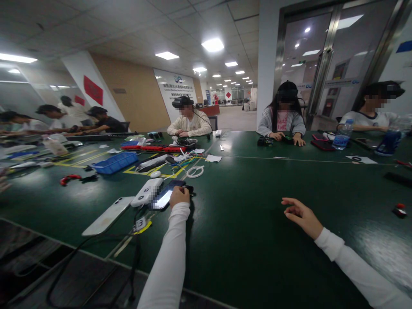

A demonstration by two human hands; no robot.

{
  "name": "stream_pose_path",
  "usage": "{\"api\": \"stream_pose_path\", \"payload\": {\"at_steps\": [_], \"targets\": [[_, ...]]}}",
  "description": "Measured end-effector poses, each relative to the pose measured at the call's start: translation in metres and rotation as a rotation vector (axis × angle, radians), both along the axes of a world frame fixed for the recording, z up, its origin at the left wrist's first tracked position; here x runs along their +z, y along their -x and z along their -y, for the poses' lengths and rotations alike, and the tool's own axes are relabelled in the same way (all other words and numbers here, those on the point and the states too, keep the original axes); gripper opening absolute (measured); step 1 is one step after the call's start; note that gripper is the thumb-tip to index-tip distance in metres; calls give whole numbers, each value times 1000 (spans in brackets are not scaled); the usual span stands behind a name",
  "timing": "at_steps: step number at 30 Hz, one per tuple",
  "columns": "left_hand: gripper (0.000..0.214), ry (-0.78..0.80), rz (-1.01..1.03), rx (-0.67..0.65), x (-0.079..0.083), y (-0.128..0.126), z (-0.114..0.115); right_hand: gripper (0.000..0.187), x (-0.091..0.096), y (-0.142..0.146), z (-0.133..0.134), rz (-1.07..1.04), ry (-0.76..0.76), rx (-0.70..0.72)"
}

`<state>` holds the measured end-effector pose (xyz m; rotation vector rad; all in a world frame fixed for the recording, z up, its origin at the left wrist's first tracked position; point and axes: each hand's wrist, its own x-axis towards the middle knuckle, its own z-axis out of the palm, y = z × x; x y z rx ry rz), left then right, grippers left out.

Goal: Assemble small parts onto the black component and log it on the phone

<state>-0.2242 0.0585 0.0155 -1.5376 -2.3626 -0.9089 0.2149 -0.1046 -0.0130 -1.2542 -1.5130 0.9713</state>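
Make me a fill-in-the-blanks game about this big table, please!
1. The left hand touches a glowing ____.
2. The right hand rests, holding nothing, on a dark ____ table.
3. The plastic tray is ____.
Missing words: phone; green; blue.

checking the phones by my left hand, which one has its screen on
The dark phone gripped by the left hand: its screen glows, while the white phone lies back up.
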Motion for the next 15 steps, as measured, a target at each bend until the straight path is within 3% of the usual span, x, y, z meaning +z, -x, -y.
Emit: {"api": "stream_pose_path", "payload": {"at_steps": [7, 15], "targets": [[23, 26, 4, -29, 4, -1, 2, 44, -2, 0, 0, 1, -2, -6], [19, 91, -80, -341, 5, -19, 4, 43, 1, 3, 1, 104, -82, -17]]}}
